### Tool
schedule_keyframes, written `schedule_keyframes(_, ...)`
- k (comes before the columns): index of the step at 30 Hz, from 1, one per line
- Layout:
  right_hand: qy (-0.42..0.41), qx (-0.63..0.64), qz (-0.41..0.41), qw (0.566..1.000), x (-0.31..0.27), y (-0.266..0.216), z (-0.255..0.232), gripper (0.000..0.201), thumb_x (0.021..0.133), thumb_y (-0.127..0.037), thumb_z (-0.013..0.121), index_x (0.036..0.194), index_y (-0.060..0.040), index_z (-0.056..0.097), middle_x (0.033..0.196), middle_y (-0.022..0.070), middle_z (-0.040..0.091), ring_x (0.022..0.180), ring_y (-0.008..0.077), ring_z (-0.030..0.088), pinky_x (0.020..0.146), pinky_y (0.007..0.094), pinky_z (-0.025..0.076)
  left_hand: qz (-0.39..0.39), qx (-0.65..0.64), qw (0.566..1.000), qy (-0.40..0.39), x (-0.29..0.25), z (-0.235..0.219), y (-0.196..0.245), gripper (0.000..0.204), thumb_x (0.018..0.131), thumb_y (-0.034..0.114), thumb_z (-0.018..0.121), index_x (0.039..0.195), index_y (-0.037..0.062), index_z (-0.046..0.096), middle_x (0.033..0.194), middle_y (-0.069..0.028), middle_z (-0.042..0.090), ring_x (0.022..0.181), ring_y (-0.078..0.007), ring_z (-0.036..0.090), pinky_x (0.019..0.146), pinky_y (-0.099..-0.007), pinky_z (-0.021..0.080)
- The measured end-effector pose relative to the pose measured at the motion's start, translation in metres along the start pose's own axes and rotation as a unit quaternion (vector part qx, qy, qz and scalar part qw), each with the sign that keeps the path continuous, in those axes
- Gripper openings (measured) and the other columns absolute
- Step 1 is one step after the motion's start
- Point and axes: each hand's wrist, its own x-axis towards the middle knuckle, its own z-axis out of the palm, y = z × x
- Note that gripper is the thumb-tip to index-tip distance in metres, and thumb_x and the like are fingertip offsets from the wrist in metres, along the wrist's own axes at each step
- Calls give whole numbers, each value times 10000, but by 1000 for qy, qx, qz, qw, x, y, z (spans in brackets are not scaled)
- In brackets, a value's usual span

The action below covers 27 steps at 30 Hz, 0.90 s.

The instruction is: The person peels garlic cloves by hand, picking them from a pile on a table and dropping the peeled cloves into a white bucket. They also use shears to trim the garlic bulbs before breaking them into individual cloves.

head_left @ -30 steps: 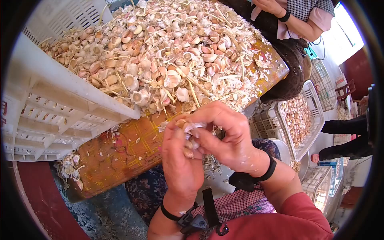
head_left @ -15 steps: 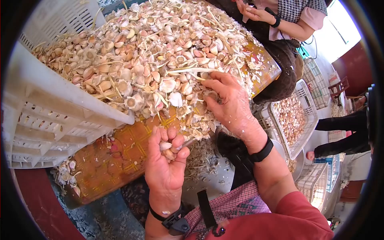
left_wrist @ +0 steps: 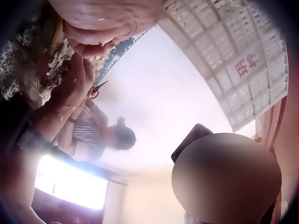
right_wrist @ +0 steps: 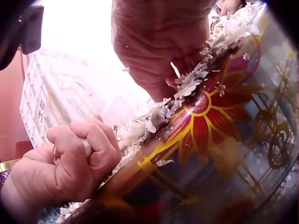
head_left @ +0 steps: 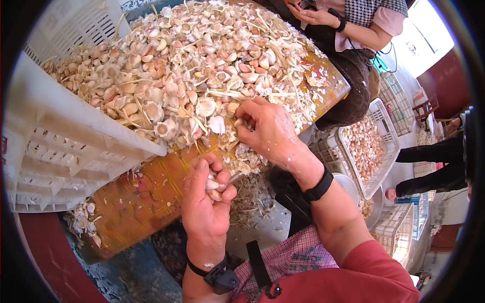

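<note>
In the head view my left hand (head_left: pixel 204 209) is turned palm up, its fingers curled round several garlic cloves (head_left: pixel 212 186). A short grey, metal-looking piece (head_left: pixel 235 177) sticks out beside those fingers. Farther forward, my right hand (head_left: pixel 275 131) reaches to the near edge of the garlic pile (head_left: pixel 166 76). Its thumb and fingers pinch a pale garlic clove (head_left: pixel 244 122), partly hidden by the fingers. Seen from the right wrist, the left hand (right_wrist: pixel 70 161) is a loose fist with a bit of clove between its fingers.
The pile of cloves, skins and stalks covers much of the painted table (head_left: pixel 136 202). A white plastic crate (head_left: pixel 76 146) leans at the left. To the right stands a crate of cloves (head_left: pixel 366 146). Another person (head_left: pixel 348 25) sits across the table corner, holding scissors (left_wrist: pixel 98 88).
From working together, the hands have parted. My right hand went forward to the pile, then drew slightly back left with a clove. My left hand dropped lower left, keeping its cloves.
</note>
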Motion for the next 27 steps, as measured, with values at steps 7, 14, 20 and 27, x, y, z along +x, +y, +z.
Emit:
schedule_keyframes(7,39,-89,21,995,-6,-11,4,135,784,-169,644,854,-54,637,821,150,615,767,351,631,679,444,495,25,34,999,2,1,5,-5,155,968,208,548,1046,74,551,890,-16,522,724,-107,504,505,-220,409)
schedule_keyframes(14,32,114,-3,993,-8,3,-5,89,784,-88,650,855,-34,643,791,141,633,699,337,637,627,424,499,35,33,999,-12,2,5,-6,149,970,204,543,1036,71,556,892,-19,525,733,-108,507,512,-221,407)
schedule_keyframes(20,52,164,-15,985,-18,1,-16,143,779,2,618,913,-27,658,802,140,631,697,302,626,658,377,498,30,87,996,-1,0,14,-20,156,968,198,538,1052,68,552,895,-11,520,722,-94,492,513,-207,394)
schedule_keyframes(27,-190,363,-102,906,-37,-53,-98,124,869,-119,566,892,-39,658,858,86,643,778,209,623,678,291,482,55,3,998,2,4,5,-3,141,985,206,502,1029,78,543,868,2,509,690,-76,472,472,-197,362)
